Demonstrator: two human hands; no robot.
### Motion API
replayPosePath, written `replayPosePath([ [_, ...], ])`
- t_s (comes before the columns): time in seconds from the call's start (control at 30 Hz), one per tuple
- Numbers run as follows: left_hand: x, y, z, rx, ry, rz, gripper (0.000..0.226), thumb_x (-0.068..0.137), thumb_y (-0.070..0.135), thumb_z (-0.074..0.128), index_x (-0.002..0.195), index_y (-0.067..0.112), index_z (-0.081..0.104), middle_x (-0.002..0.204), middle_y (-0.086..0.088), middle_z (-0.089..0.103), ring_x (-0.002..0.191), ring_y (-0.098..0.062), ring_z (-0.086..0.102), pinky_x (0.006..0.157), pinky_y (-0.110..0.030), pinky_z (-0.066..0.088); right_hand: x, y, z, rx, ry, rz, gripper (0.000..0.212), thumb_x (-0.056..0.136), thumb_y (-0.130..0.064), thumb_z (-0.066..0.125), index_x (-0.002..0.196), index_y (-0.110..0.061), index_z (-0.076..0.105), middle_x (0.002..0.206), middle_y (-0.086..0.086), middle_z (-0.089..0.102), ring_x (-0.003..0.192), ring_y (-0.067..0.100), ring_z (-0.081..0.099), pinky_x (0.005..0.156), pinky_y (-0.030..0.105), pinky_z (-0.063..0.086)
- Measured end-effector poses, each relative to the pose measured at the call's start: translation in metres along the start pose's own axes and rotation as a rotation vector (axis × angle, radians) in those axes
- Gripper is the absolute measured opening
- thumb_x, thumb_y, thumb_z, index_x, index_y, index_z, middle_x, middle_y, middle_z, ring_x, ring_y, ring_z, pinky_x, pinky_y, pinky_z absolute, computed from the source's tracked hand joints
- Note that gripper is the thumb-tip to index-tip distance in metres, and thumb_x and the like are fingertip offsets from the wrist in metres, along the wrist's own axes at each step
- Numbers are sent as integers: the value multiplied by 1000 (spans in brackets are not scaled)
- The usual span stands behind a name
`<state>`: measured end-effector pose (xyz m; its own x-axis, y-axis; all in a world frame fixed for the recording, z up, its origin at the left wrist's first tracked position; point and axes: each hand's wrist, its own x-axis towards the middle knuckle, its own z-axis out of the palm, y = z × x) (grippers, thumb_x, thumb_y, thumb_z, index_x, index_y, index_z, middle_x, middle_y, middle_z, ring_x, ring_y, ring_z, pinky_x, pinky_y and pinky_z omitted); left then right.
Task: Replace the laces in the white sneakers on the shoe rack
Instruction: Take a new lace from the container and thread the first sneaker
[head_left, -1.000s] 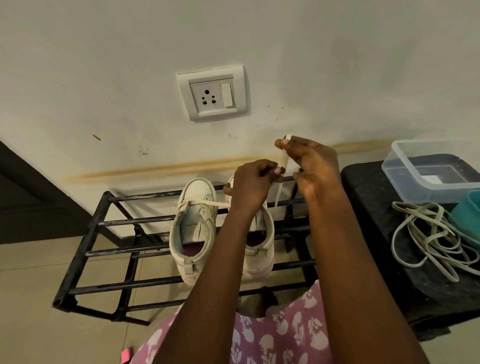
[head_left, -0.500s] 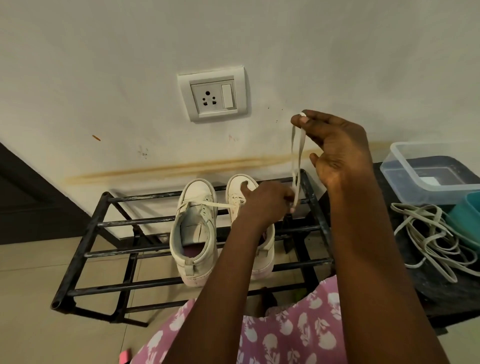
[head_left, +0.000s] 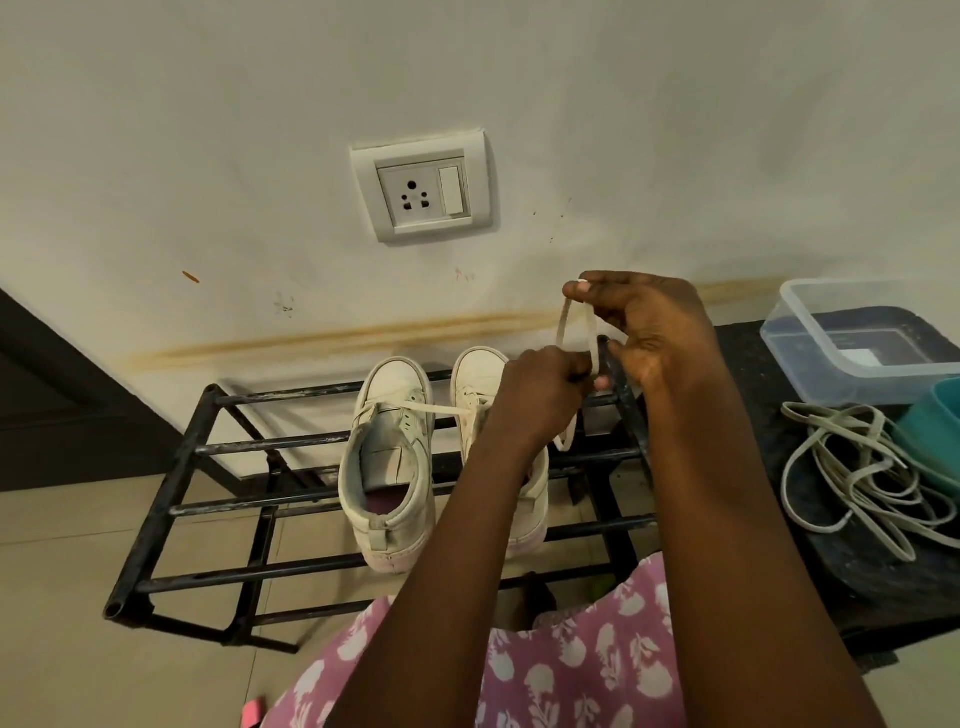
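Black metal bars of the shoe rack (head_left: 171, 499) carry the white sneakers, set side by side toward its back edge. The left sneaker (head_left: 389, 467) is joined to the right sneaker (head_left: 475, 374) by one flat strand. Over the right sneaker the left hand (head_left: 545, 395) is curled, with the lace (head_left: 562, 325) pinched low down. The right hand (head_left: 654, 332), raised high half a second ago, has been lowered. The lace's top is pinched in its fingertips, so a short slack loop is left between the hands. Lacing is judged unfinished. Loose laces (head_left: 852, 483) are piled on the dark bench (head_left: 857, 587) at the right.
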<state>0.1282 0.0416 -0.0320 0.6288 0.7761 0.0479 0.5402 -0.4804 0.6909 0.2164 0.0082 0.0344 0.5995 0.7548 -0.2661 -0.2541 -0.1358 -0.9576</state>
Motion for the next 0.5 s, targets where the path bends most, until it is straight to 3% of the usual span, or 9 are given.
replayPosePath([
  [0.07,-2,-3,6,212,-139,12,29,92,33,56,92,8,71,83,-7,63,86,-25,59,85,-35,42,-1,-2,0,17,9,-19,12,70,-5,75,77,-14,71,77,-5,72,74,1,62,87,38,39],
  [0.17,-4,-3,13,540,-336,49,31,94,38,52,109,16,67,114,-3,61,111,-21,54,104,-43,30,-2,-7,0,48,8,-68,14,70,-7,76,78,-17,72,75,-9,72,78,1,63,85,37,39],
  [0.23,-4,-3,15,617,-365,51,32,93,39,53,112,16,65,118,-3,60,114,-21,52,107,-44,26,-3,-11,-1,77,-7,-100,15,70,-8,77,79,-18,72,79,-10,73,89,3,64,83,36,38],
  [0.3,-2,-4,13,447,-341,17,31,90,35,58,111,14,66,117,-4,61,113,-21,54,107,-42,31,-3,-13,-2,96,-30,-123,15,70,-9,77,79,-19,71,85,-9,74,98,6,63,80,34,38],
  [0.37,-2,-2,6,48,-258,-32,32,84,28,67,111,10,68,112,-5,65,108,-20,58,100,-35,41,-3,-13,-3,68,-52,-135,14,70,-11,76,81,-19,72,89,-8,74,103,8,62,77,32,37],
  [0.47,-5,12,-8,-401,52,-61,31,84,25,69,112,13,68,106,-4,71,97,-11,64,84,-18,46,-2,-9,-4,1,-77,-125,12,72,-9,74,80,-17,71,87,-4,74,99,9,64,69,28,39],
  [0.5,-5,15,-10,-486,143,-75,28,86,26,67,111,14,69,105,-4,71,96,-10,65,84,-18,48,-1,-8,-4,-7,-82,-119,11,74,-7,73,79,-17,71,86,-2,74,95,9,66,66,26,41],
])
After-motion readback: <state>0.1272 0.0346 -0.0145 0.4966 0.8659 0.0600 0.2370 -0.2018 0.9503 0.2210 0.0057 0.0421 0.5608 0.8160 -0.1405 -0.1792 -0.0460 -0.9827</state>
